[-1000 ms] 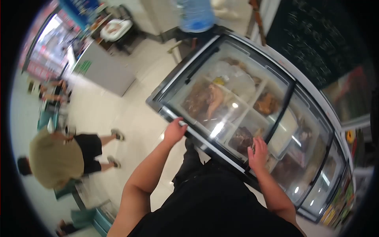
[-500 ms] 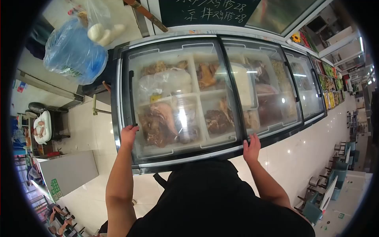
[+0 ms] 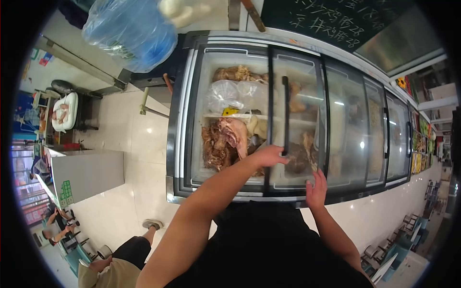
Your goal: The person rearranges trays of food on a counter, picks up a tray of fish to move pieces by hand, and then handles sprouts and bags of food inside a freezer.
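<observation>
A long chest freezer (image 3: 178,115) with black-framed sliding glass lids runs across the view. Its left section stands uncovered, showing brown meat (image 3: 218,144), a pale pink piece (image 3: 234,133) and clear plastic bags (image 3: 238,96) in white compartments. My left hand (image 3: 269,156) is closed at the lower end of the black vertical handle (image 3: 285,110) of the glass lid. My right hand (image 3: 316,189) rests at the freezer's near edge with its fingers apart, holding nothing. Behind the fogged glass, more meat (image 3: 297,158) shows dimly.
A blue plastic bag (image 3: 132,33) hangs over the upper left. Left are a white basin (image 3: 65,113) and a white cabinet (image 3: 89,173). A person in a beige top (image 3: 110,273) is at the lower left. A chalkboard (image 3: 331,24) stands behind the freezer; chairs are at right.
My left hand has moved right along with the lid handle, and the left section is now uncovered. The view has shifted. The person at the lower left has come further into view.
</observation>
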### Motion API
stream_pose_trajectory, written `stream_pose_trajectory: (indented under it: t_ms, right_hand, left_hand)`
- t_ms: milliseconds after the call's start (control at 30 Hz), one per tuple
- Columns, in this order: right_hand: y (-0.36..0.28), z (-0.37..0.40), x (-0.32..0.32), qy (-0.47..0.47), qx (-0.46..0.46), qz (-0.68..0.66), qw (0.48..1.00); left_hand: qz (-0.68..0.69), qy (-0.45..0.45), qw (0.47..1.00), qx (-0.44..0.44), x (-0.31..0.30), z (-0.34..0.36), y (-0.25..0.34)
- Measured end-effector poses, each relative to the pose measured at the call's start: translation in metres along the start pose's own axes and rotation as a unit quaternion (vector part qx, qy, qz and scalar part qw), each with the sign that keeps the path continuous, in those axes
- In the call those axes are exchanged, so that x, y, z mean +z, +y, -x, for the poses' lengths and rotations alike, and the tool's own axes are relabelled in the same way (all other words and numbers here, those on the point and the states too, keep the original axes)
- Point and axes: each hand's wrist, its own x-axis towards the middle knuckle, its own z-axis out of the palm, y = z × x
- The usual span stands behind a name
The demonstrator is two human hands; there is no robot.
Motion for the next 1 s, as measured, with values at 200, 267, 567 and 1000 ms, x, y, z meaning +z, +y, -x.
stream_pose_trajectory:
  t_ms: [200,267,567,1000]
  right_hand:
    - [0.031,0.021,-0.024,0.035,0.082,0.009,0.996]
    - [0.044,0.036,-0.027,0.045,0.11,0.017,0.993]
    - [0.038,0.057,-0.01,-0.024,0.164,-0.021,0.986]
    - [0.032,0.013,-0.016,-0.007,0.114,-0.03,0.993]
  left_hand:
    - [-0.051,0.263,0.947,-0.175,-0.103,-0.045,-0.03]
    - [-0.086,0.324,0.898,-0.285,-0.152,-0.051,-0.064]
    - [-0.249,0.14,0.891,-0.354,-0.201,-0.034,-0.103]
    - [-0.254,0.24,0.895,-0.279,-0.244,-0.029,-0.095]
